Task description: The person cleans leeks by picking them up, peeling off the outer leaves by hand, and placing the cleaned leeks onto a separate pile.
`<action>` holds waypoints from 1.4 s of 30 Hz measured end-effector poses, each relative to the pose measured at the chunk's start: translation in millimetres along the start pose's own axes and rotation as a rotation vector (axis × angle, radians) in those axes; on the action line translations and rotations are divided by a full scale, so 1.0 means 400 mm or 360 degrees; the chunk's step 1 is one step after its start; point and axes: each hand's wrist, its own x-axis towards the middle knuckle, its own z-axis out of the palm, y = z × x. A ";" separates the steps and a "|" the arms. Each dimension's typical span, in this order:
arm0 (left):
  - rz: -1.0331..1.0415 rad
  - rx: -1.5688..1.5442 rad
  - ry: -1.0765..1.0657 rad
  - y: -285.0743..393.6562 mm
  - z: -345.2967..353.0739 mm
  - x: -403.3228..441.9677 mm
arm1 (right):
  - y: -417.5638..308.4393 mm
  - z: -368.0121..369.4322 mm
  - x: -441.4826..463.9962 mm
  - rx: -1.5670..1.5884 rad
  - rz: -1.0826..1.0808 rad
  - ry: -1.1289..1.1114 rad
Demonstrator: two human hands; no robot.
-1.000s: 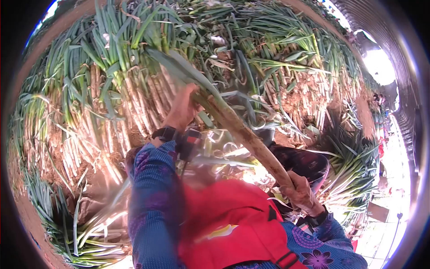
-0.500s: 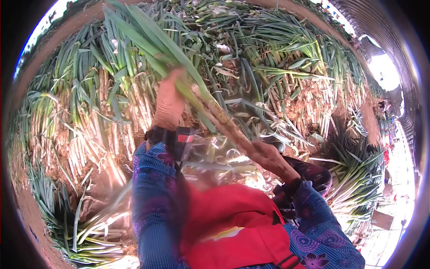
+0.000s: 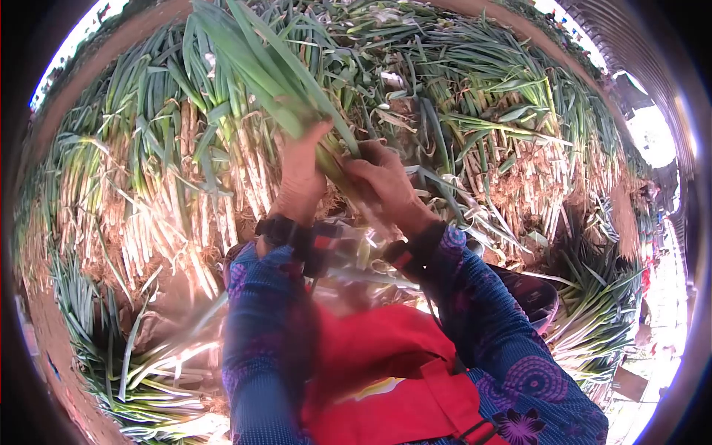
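Held up in front of me, a large green onion point(image 3: 256, 70) slants with its broad leaves toward the upper left. My left hand point(image 3: 300, 170) is wrapped around it where the leaves meet the stalk. Close beside it, my right hand point(image 3: 387, 184) pinches the same onion at the upper stalk, thumb and fingers on the outer layer and a leaf base. The lower stalk is blurred and partly hidden behind the right hand. Wristbands and patterned blue sleeves cover both wrists and forearms.
Thick rows of green onions point(image 3: 200, 148) lie across the ground ahead, with another heap point(image 3: 512, 163) at the right. Trimmed piles lie at lower left point(image 3: 163, 393) and lower right point(image 3: 593, 319). Loose peelings are scattered below my hands. A red apron point(image 3: 386, 348) covers my lap.
My right hand has moved from the onion's lower stalk up and left to beside my left hand. The left hand keeps its hold, shifted slightly right.
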 end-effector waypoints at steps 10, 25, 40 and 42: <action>0.0019 0.0025 0.0275 0.124 -0.010 -0.021 | 0.003 -0.073 0.012 0.0329 0.0107 0.0499; 0.0322 0.0168 0.0182 0.324 -0.192 -0.017 | 0.152 -0.308 -0.232 -0.2451 0.0422 -0.0722; 0.0397 0.0114 0.0507 0.390 -0.253 -0.092 | 0.323 -0.713 -0.393 -0.1934 0.1098 -0.0210; 0.0342 0.0079 0.0467 0.351 -0.197 -0.092 | 0.307 -0.605 -0.287 -0.2122 0.0617 0.0056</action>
